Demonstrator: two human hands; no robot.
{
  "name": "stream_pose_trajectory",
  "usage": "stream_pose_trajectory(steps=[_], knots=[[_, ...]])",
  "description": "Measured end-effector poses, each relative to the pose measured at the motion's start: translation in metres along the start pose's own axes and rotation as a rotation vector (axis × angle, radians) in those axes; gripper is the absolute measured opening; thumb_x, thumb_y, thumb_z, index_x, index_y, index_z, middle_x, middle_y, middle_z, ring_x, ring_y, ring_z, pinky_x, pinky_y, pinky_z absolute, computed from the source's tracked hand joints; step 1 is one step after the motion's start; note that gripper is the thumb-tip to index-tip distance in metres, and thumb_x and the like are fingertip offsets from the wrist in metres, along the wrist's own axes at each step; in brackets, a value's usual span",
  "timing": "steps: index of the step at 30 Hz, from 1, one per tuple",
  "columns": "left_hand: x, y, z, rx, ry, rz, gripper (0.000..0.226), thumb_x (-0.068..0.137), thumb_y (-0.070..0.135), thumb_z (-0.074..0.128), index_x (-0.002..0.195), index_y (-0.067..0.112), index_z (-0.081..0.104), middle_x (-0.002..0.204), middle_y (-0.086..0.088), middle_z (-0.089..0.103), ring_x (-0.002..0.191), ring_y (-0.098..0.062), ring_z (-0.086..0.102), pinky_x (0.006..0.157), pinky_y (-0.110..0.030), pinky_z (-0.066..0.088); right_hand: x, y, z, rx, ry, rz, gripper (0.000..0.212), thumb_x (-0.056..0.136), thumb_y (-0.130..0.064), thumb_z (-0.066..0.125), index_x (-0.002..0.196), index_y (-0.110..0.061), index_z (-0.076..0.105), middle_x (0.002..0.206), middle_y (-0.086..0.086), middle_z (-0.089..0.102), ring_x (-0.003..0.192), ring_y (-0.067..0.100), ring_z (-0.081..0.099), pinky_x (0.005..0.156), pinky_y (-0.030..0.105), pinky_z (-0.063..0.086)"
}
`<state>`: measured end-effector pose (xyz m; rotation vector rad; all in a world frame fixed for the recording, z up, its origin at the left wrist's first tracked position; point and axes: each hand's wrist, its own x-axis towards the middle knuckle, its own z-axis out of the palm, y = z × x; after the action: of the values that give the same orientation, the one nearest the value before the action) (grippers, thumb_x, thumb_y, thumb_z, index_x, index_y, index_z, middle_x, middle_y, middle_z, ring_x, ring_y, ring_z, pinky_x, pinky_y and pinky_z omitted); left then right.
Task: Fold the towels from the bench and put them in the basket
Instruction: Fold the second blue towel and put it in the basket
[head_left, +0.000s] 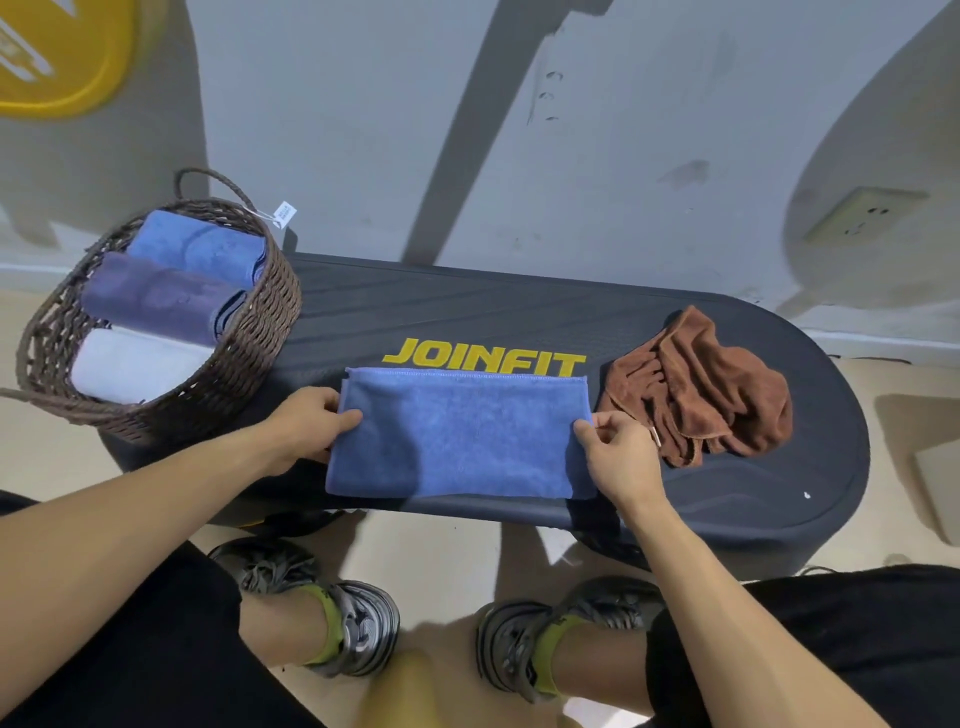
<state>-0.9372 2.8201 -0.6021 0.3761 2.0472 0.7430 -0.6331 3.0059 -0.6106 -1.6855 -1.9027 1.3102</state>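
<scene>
Pinching blue towel (460, 434) ends, left hand (311, 428), right hand (621, 457) fingers seemingly curled around edges

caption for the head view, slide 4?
Both hands, left and right, pinch the blue towel's ends on the bench.

Behind the work area you have a grey-white wall (337, 130), scuffed, with broad shadows across it. A yellow sign (57, 57) sits at its upper left, cut off by the frame. A wall socket (862, 218) is at the right, blurred. Your grey trainers (358, 623) and green socks (324, 618) stand on the beige floor (447, 561). A pale block, possibly a box (940, 488), lies at the right edge.
</scene>
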Motion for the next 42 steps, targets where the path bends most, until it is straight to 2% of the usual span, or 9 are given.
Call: stream_pose_trajectory(steps=[6, 12, 19, 22, 25, 29, 32, 40, 42], knots=[[0.009, 0.004, -0.003, 0.124, 0.239, 0.173, 0.013, 0.092, 0.022, 0.064, 0.082, 0.015, 0.059, 0.075, -0.007, 0.068, 0.070, -0.029, 0.065, 0.059, -0.039, 0.054, -0.003, -0.001, 0.004, 0.016, 0.088, -0.051, 0.013, 0.097, -0.032, 0.058, 0.093, -0.019, 0.060, 0.075, -0.006, 0.065, 0.075, 0.007, 0.061, 0.060, 0.025, 0.041], [0.010, 0.007, 0.003, 0.141, 0.184, 0.091, 0.017, 0.091, 0.027, 0.066, 0.084, 0.012, 0.062, 0.078, -0.006, 0.069, 0.070, -0.024, 0.068, 0.057, -0.036, 0.058, 0.000, -0.003, 0.006, -0.056, 0.046, -0.008, 0.023, 0.096, -0.034, 0.059, 0.089, -0.013, 0.065, 0.073, -0.006, 0.065, 0.069, 0.005, 0.057, 0.054, 0.022, 0.033], [0.009, 0.018, -0.001, 0.132, 0.045, -0.043, 0.010, 0.097, 0.013, 0.057, 0.089, 0.007, 0.059, 0.083, -0.014, 0.069, 0.070, -0.027, 0.070, 0.044, -0.031, 0.054, -0.003, -0.008, 0.004, 0.040, 0.162, -0.039, 0.015, 0.097, -0.030, 0.058, 0.089, -0.018, 0.063, 0.072, -0.004, 0.065, 0.072, 0.010, 0.060, 0.062, 0.027, 0.043], [0.006, 0.015, -0.003, 0.158, -0.051, -0.142, 0.011, 0.098, 0.014, 0.054, 0.093, 0.006, 0.059, 0.082, -0.017, 0.071, 0.067, -0.032, 0.072, 0.047, -0.036, 0.057, 0.001, -0.009, 0.004, 0.014, 0.083, 0.012, 0.012, 0.095, -0.027, 0.062, 0.091, -0.016, 0.065, 0.077, -0.003, 0.068, 0.077, 0.011, 0.063, 0.069, 0.029, 0.047], [0.003, 0.011, -0.004, 0.166, -0.152, -0.205, 0.020, 0.094, 0.023, 0.060, 0.100, 0.003, 0.061, 0.082, -0.019, 0.074, 0.066, -0.035, 0.073, 0.051, -0.037, 0.057, 0.007, -0.012, 0.001, -0.053, 0.007, 0.077, 0.012, 0.092, -0.025, 0.066, 0.088, -0.014, 0.066, 0.074, -0.005, 0.067, 0.072, 0.009, 0.061, 0.062, 0.027, 0.043], [0.012, 0.015, 0.001, 0.226, 0.069, 0.034, 0.015, 0.091, 0.025, 0.065, 0.088, 0.013, 0.058, 0.085, -0.009, 0.069, 0.073, -0.026, 0.069, 0.050, -0.034, 0.056, 0.006, -0.013, 0.002, -0.087, 0.062, 0.079, 0.011, 0.090, -0.021, 0.064, 0.084, -0.012, 0.066, 0.074, -0.002, 0.068, 0.074, 0.013, 0.062, 0.068, 0.029, 0.045], [0.020, 0.015, 0.000, 0.338, 0.188, 0.124, 0.013, 0.091, 0.025, 0.063, 0.088, 0.014, 0.055, 0.090, -0.005, 0.066, 0.082, -0.024, 0.064, 0.073, -0.042, 0.056, 0.004, -0.012, 0.002, -0.081, 0.091, 0.100, 0.011, 0.090, -0.018, 0.061, 0.083, -0.011, 0.065, 0.074, 0.001, 0.068, 0.076, 0.019, 0.062, 0.070, 0.031, 0.048], [0.021, 0.012, -0.001, 0.281, 0.219, 0.189, 0.009, 0.093, 0.024, 0.057, 0.088, 0.022, 0.050, 0.086, -0.001, 0.065, 0.080, -0.022, 0.063, 0.061, -0.032, 0.045, 0.003, -0.012, 0.003, -0.158, 0.095, 0.115, 0.014, 0.092, -0.018, 0.057, 0.084, -0.007, 0.059, 0.073, 0.006, 0.061, 0.077, 0.025, 0.057, 0.073, 0.037, 0.049], [0.020, 0.016, -0.001, 0.344, 0.239, 0.141, 0.017, 0.094, 0.032, 0.058, 0.094, 0.019, 0.049, 0.092, -0.002, 0.064, 0.081, -0.022, 0.062, 0.069, -0.034, 0.049, 0.002, -0.014, 0.001, -0.188, 0.094, 0.107, 0.013, 0.091, -0.020, 0.058, 0.087, -0.007, 0.061, 0.077, 0.005, 0.064, 0.083, 0.026, 0.059, 0.072, 0.033, 0.046]])
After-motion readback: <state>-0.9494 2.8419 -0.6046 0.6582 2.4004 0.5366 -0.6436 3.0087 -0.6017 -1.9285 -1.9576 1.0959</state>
